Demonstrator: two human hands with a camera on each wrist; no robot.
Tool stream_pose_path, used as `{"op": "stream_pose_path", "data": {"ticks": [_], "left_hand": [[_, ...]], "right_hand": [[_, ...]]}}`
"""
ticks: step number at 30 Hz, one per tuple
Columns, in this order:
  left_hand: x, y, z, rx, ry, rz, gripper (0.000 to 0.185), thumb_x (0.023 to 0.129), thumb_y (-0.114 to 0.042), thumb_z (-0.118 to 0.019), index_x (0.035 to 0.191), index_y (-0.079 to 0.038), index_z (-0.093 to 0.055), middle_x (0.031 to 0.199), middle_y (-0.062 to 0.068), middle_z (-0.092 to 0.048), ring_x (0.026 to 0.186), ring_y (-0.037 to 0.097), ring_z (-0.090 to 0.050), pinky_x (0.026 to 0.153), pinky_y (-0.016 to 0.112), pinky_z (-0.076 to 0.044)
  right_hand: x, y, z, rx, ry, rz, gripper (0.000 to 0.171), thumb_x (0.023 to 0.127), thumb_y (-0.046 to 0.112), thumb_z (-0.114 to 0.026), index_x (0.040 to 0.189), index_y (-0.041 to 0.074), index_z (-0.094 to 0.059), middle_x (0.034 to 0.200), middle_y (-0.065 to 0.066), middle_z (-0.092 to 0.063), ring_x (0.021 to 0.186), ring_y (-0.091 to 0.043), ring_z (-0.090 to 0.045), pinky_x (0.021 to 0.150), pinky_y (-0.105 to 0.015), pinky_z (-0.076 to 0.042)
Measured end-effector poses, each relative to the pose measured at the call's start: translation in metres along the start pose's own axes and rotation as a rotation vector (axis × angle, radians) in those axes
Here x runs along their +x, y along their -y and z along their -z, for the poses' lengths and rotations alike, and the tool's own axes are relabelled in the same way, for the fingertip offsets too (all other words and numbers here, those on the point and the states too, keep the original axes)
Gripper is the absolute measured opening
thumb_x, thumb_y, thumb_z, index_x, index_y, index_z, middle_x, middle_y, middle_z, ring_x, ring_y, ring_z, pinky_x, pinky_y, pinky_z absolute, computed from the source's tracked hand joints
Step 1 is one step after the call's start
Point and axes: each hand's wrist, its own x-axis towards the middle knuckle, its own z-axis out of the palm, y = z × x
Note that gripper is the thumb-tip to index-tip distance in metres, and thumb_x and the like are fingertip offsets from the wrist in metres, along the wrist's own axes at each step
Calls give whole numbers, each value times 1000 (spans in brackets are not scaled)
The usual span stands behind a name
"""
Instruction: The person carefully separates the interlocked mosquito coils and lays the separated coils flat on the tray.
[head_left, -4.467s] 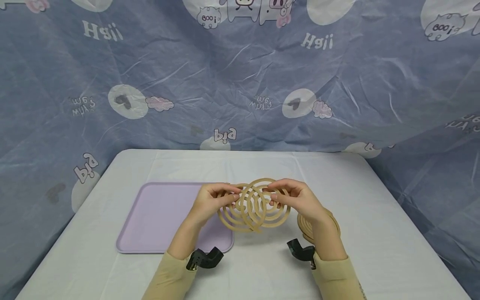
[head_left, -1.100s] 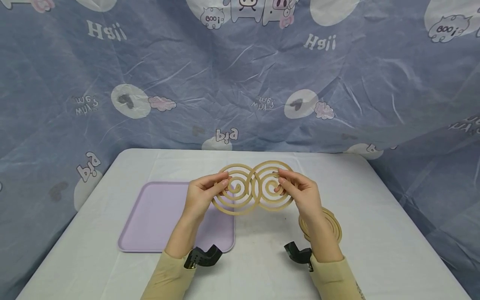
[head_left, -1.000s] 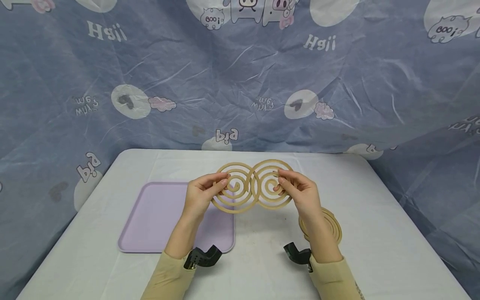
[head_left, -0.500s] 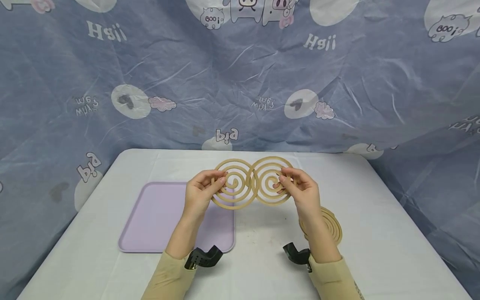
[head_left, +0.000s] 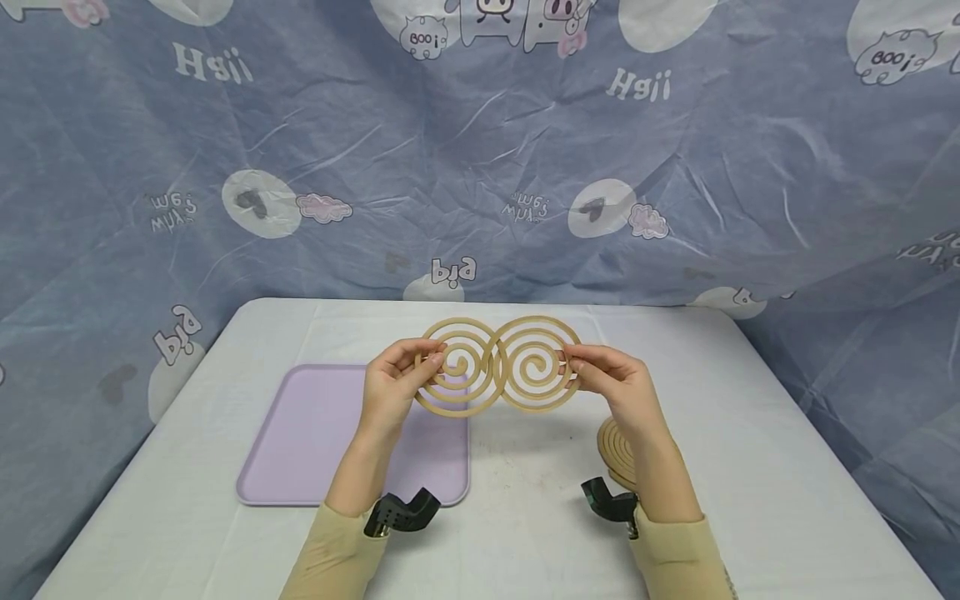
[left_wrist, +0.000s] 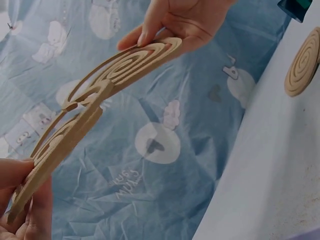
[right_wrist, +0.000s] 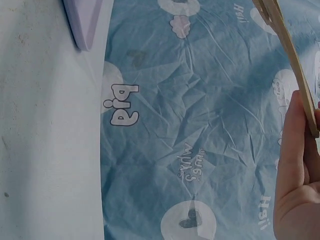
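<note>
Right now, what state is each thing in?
Left coil: held up off the table, joined to the right coil at the middle.
Right coil: held up likewise.
Left hand: pinches the left coil's outer edge.
Right hand: pinches the right coil's outer edge.
Spare coil: flat on the table.
Tray: flat, nothing on it.

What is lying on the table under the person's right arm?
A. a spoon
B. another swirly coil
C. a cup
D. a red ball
B, because another tan coil lies flat on the table beside the right hand, partly hidden by the wrist, while both hands hold up the pair of coils.
</note>
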Motion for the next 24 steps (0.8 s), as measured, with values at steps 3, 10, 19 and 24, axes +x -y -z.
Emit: {"op": "stream_pose_path", "data": {"ticks": [3,10,19,24], "left_hand": [[0,1,0,16,-3,10,20,81,4,-70,99,9,-64,90,6,-70,66,11,-63,60,19,-52],[0,1,-3,17,-46,15,19,81,4,-70,99,8,-64,92,8,-70,72,12,-63,61,19,-52],[2,-3,-3,-71,-122,-2,20,81,6,-69,99,10,-61,89,8,-70,77,15,-66,62,20,-53],[4,-4,0,-124,-152,-35,16,80,9,-68,96,8,-63,88,9,-70,69,14,-64,59,21,-52]], "right_hand": [[0,0,0,-10,-31,-35,22,89,-6,-57,111,-10,-62,100,-3,-70,91,-15,-66,72,-27,-55],[3,-3,-7,6,-161,-87,21,88,-3,-61,109,-4,-67,98,-1,-71,87,-11,-66,70,-24,-55],[5,-5,-15,16,-302,-100,22,87,-1,-64,109,-2,-68,96,1,-71,82,-11,-67,70,-24,-55],[5,-5,-14,55,-362,-67,22,87,-3,-63,109,-3,-67,91,-1,-71,80,-12,-67,69,-23,-55]]}}
